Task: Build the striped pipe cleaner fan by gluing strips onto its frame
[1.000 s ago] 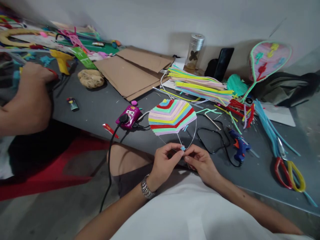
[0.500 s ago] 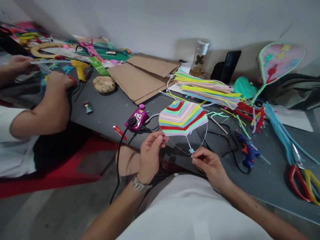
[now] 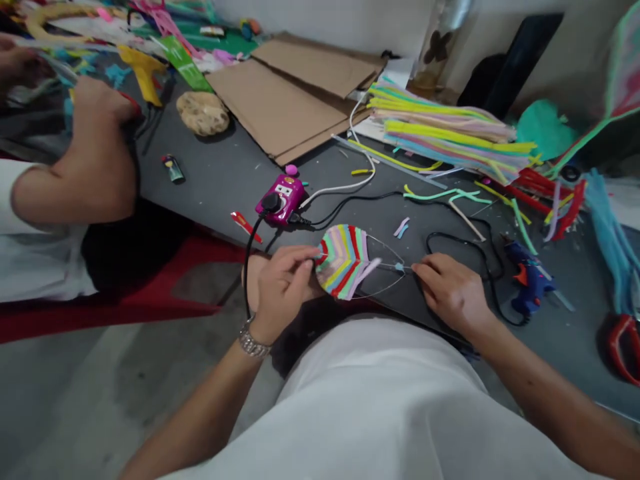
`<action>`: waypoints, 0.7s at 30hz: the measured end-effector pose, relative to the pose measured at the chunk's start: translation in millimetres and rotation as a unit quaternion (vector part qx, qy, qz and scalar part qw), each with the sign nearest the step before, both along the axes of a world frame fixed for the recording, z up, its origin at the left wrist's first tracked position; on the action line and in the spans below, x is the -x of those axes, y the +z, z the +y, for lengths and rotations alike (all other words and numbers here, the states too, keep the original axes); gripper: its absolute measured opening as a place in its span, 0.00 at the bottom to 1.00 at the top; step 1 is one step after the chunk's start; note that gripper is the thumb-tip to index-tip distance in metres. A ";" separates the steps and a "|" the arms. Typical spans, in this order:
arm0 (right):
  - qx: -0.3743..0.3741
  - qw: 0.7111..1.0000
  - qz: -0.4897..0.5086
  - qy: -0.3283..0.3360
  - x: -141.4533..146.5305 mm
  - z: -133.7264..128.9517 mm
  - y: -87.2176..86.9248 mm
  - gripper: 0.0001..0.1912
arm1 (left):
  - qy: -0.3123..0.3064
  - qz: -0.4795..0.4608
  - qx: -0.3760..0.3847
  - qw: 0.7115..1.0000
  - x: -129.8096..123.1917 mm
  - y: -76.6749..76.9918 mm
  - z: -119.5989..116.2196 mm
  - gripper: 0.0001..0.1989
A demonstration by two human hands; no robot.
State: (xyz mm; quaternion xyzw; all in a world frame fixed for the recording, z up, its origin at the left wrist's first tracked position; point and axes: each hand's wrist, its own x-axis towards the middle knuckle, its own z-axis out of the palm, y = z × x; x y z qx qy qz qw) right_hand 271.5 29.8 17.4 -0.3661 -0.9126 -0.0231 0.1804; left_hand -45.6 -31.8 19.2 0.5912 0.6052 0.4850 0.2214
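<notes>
We see the left hand (image 3: 283, 287) with thumb and index finger pinched together on the rounded tip of a striped, fuzzy pipe-cleaner panel (image 3: 344, 257) in red, yellow, blue, green and lilac; its other fingers are curled. We have the right hand (image 3: 450, 290) closed down to a fingertip pinch on a thin straight wire stem (image 3: 407, 268), just past a small light-blue wrapped knot (image 3: 399, 267). Panel sits sideways between the two hands, above the near edge of the dark grey table (image 3: 210, 180), bare wire loop running from it to the knot. One lilac strip end sticks out from its right side.

Around it we log: magenta plastic socket block (image 3: 290, 193) with a black plug, beyond the left hand; short lilac and blue snippets (image 3: 401, 227) beyond the panel; dark-blue glue gun (image 3: 534, 280) right of the right hand; red scissor handle (image 3: 625, 350) at the right edge. Farther back, we note a multicoloured pipe-cleaner bundle (image 3: 450, 137) and flat brown cardboard (image 3: 295, 100). Co-worker's bent arm (image 3: 95, 160) at left.
</notes>
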 end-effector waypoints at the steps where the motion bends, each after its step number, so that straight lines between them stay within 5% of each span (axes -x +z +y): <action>1: 0.008 1.000 -0.007 0.000 0.1 1.4 -2.1 0.12 | -0.051 0.054 -0.020 0.997 -0.2 -3.4 -4.4 0.11; 5: 0.052 0.998 -0.004 -0.018 6.5 2.5 -3.6 0.12 | -0.183 0.180 -0.075 0.964 -4.2 -15.7 -12.4 0.17; 14: 0.039 0.998 -0.014 0.051 60.5 -12.3 -5.1 0.20 | -0.175 0.205 -0.109 0.957 -15.9 -30.3 -9.5 0.12; 21: 0.063 0.994 -0.061 0.059 75.4 -4.3 -4.6 0.16 | -0.169 0.210 -0.110 0.957 -15.0 -32.6 -9.3 0.11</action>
